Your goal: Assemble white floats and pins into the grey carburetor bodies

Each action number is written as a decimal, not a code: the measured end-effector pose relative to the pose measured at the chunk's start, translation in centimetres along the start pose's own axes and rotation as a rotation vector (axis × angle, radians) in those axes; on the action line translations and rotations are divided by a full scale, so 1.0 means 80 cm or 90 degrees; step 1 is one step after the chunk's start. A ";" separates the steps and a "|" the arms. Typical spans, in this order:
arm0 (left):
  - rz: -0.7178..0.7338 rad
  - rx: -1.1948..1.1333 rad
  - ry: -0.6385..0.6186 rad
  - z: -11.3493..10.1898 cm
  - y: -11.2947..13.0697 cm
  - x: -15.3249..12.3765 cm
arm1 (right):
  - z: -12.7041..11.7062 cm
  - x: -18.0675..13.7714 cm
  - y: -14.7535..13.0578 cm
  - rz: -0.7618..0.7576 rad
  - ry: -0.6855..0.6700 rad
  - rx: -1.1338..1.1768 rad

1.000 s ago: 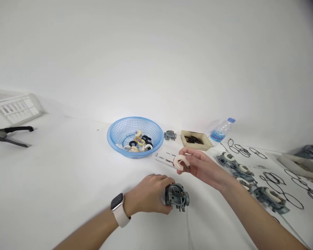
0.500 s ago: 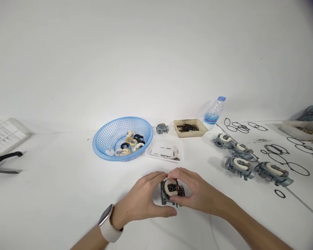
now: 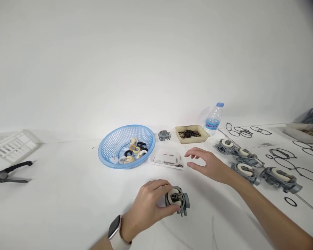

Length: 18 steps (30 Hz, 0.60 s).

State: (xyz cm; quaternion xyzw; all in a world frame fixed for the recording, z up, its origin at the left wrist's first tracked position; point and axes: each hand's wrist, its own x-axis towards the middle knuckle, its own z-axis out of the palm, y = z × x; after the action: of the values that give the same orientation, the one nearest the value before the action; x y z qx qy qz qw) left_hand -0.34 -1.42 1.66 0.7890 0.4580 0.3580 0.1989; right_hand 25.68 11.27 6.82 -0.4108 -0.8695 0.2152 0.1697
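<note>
On the white table, my left hand (image 3: 153,203) grips a grey metal carburetor body (image 3: 184,201) from its left side, thumb in front and fingers behind. A cream C-shaped float (image 3: 171,197) sits in the top of that body, partly covered by my fingers. My right hand (image 3: 208,165) is in the air with thumb and fingers apart, holding nothing. Its fingertips are close to the right edge of a shallow white tray (image 3: 156,160) that holds small thin pins and a small black ring.
A blue basket (image 3: 101,152) holds cream and black floats. Behind stand a tray of black rings (image 3: 193,140), a water bottle (image 3: 213,121) and another carburetor body (image 3: 164,135). Several carburetor bodies (image 3: 281,178) and rubber rings (image 3: 290,201) lie right; pliers (image 3: 5,175) lie left.
My right hand has let go of the carburetor body and moved up and right toward the white tray, its fingers opening. My left hand stays on the body. The view has shifted slightly.
</note>
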 end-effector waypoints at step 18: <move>0.072 0.140 0.014 0.016 -0.008 -0.003 | 0.067 0.158 -0.009 -0.072 -0.238 -0.436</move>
State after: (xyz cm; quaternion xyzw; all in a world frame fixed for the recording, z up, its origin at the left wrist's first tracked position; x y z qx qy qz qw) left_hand 0.16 -1.31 0.32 0.8266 0.4513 0.3252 0.0856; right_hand 15.04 19.52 4.17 -0.3489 -0.9282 -0.0255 -0.1270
